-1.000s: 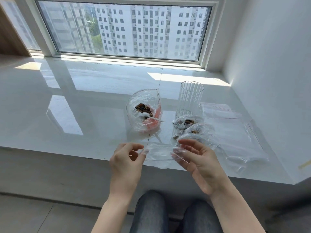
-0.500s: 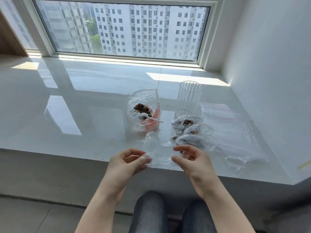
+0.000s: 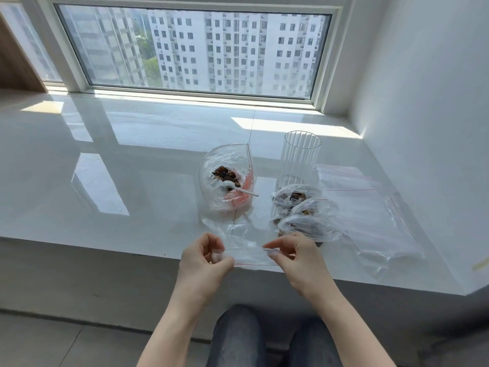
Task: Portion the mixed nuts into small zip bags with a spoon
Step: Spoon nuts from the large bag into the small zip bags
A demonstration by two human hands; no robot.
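Note:
My left hand (image 3: 205, 256) and my right hand (image 3: 296, 256) each pinch one end of an empty clear zip bag (image 3: 247, 250) with a red line along its mouth, held over the sill's front edge. Beyond it stands a large open bag (image 3: 225, 178) of mixed nuts (image 3: 226, 174), with a white spoon (image 3: 238, 188) lying in it, handle to the right. To the right lie small bags with nuts in them (image 3: 299, 207).
A ribbed clear glass (image 3: 299, 157) stands behind the filled bags. Several empty zip bags (image 3: 370, 210) are spread to the right, close to the white wall. The glossy white sill (image 3: 105, 168) runs far to the left. My knees are below its edge.
Both hands drew the empty bag toward me and down to the sill's edge. The fingers moved from loosely spread to pinching the bag's mouth at both ends.

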